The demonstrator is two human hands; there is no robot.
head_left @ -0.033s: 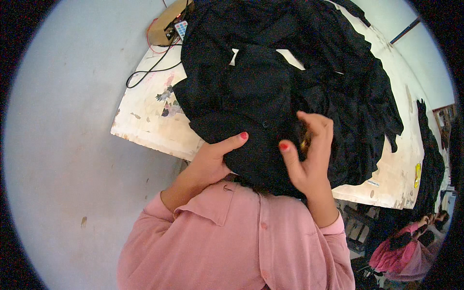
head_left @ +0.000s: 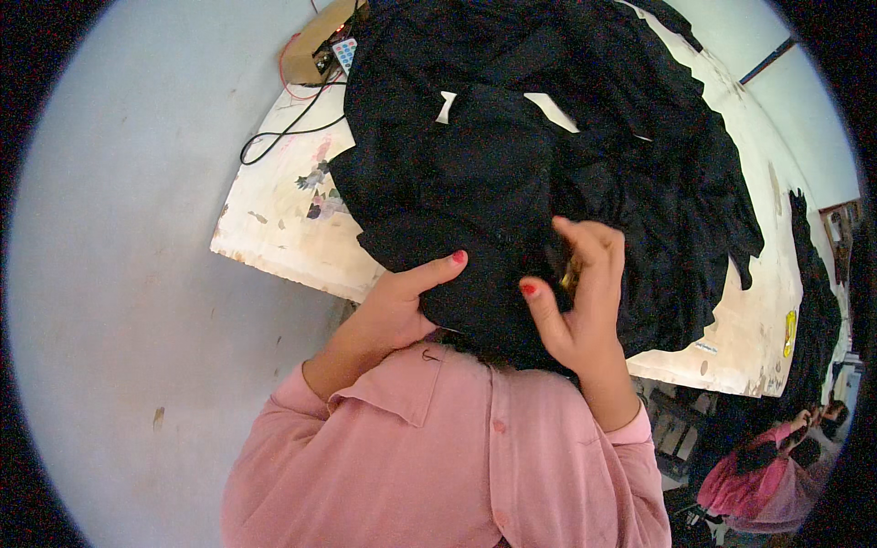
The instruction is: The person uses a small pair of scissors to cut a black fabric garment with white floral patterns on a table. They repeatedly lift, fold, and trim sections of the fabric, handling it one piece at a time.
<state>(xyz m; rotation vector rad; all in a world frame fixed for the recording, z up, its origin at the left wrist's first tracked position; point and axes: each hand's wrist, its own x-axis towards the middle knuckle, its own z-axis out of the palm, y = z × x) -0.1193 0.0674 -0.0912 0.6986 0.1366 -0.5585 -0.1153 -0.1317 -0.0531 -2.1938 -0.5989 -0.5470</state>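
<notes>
A large heap of black cloth (head_left: 639, 192) covers the table, and one black garment piece (head_left: 493, 164) lies flat on its near side, draping over the edge against my body. My left hand (head_left: 393, 306) grips the near left part of this garment, thumb on top and fingers hidden beneath. Over its right side is my right hand (head_left: 589, 292), with curled fingers and the thumb apart from the index finger. A small gold-coloured thing (head_left: 570, 274) shows between that hand's thumb and fingers; its kind is mostly hidden.
The worn, pale table (head_left: 283, 219) has a curved-looking front edge. At the back left are a brown box (head_left: 306, 59), a small keypad remote (head_left: 344, 55) and a looped black cable (head_left: 265, 142). A yellow object (head_left: 789, 333) lies far right; beyond, a person in pink (head_left: 749, 479) sits.
My right hand has shifted slightly left over the black garment, its thumb and index finger with it. My left hand stays almost in place on the cloth.
</notes>
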